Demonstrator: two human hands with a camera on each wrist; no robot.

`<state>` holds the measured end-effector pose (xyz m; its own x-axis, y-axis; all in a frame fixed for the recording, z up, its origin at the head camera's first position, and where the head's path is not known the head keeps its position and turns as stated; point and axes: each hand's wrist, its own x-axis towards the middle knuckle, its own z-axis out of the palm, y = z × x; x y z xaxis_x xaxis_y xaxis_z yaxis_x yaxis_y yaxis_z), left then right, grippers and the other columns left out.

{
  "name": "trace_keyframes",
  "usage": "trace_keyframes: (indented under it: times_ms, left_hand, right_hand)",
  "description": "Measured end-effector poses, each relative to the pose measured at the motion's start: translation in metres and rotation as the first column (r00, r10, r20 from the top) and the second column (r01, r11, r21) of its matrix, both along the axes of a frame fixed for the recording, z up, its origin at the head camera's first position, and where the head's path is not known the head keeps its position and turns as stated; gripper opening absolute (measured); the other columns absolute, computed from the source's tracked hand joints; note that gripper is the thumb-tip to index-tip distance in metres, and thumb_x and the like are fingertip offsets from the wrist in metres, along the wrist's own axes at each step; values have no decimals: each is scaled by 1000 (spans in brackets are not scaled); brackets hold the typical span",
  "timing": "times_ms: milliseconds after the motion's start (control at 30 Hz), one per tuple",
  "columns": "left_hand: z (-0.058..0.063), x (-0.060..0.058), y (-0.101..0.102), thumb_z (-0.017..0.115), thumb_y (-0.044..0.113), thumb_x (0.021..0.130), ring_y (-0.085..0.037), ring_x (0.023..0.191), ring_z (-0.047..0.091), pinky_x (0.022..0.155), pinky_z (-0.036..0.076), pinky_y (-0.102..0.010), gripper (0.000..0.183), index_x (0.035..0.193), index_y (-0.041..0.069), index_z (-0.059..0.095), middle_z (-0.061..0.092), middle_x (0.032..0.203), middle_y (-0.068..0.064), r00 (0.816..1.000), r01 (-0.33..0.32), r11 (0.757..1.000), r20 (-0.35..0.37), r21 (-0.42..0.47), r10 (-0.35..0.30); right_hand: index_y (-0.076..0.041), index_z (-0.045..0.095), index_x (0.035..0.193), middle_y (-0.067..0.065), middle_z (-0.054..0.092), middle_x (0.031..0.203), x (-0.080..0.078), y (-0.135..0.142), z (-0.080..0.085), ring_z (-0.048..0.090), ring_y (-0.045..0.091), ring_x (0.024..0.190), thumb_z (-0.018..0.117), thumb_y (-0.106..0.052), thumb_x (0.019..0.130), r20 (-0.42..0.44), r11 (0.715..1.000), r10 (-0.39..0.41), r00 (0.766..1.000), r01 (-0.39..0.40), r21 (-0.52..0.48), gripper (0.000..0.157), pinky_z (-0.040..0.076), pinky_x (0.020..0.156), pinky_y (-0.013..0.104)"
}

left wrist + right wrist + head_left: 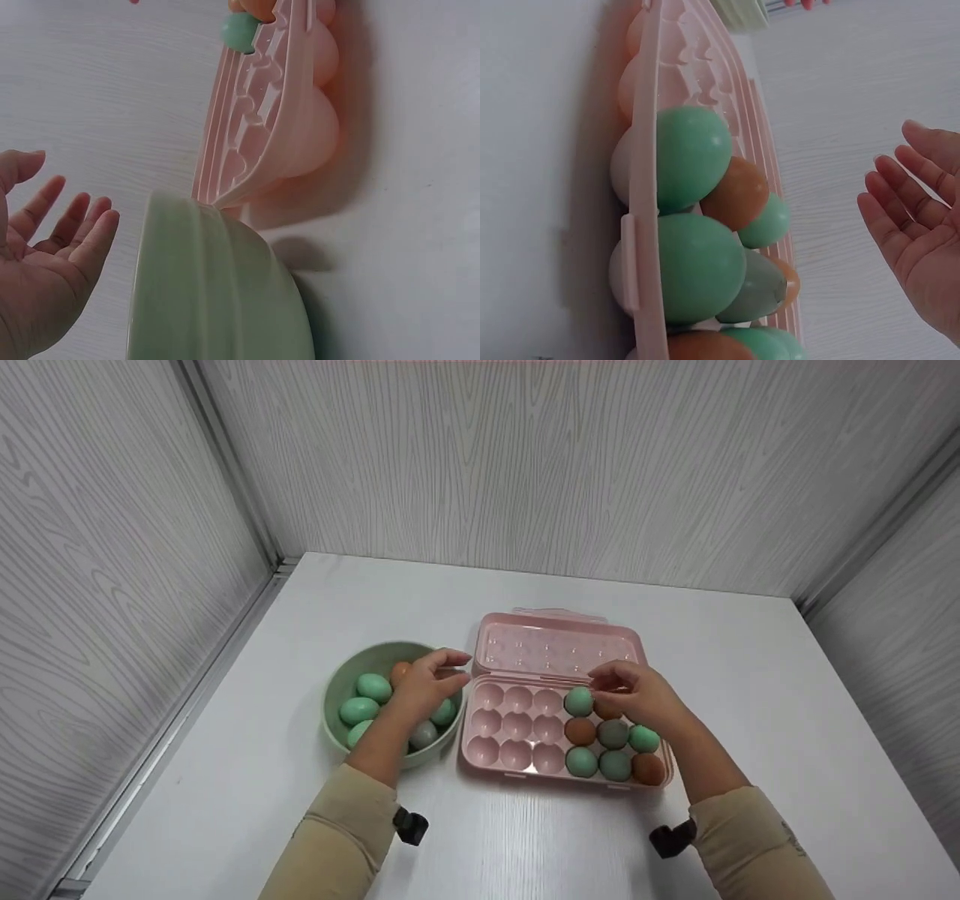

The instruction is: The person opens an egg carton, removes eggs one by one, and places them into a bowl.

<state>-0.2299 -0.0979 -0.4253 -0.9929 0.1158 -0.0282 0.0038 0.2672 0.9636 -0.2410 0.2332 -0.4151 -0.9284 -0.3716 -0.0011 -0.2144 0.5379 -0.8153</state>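
Head cam high, fwd/down over table [517,840], L/R wrist cams low, close, side-on, both w/ carton [300,135] in view

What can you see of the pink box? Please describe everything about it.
The box is pink and looks like plastic. It lies open on the table, its lid folded back on the far side, with a flap along the lid's far edge. Three rows of six rounded cups fill the near part: the left nine are empty; green, brown and grey eggs sit on the right, where the far corner cup is hidden from above. The bowl stands close on its left; whether they touch is unclear.
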Motion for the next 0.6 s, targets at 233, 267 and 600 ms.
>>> trace_keyframes:
  times_ms: [233,267,600]
  left_hand:
    - [0,3,4,63,19,86,-17,111,54,90,46,-33,33,118,12,58,55,123,-6,999,39,999,22,-6,-39]
    - [-1,3,5,63,18,86,-17,111,54,91,45,-33,34,119,11,58,55,123,-7,999,42,999,24,-8,-42]
    - [1,6,10,64,21,86,-13,107,55,92,45,-32,31,117,16,60,57,117,2,999,37,999,36,18,-37]
  right_hand:
    - [-5,60,113,10,62,106,14,13,-16,57,22,99,68,-13,82,-2,995,82,997,-82,49,33,47,89,40]
    - [-5,61,112,10,61,106,16,14,-19,57,23,99,69,-12,81,-2,993,103,995,-103,50,32,46,89,41]
    - [-17,64,108,-3,62,103,29,15,-40,57,19,97,73,-18,77,-11,967,187,982,-182,180,32,47,86,40]
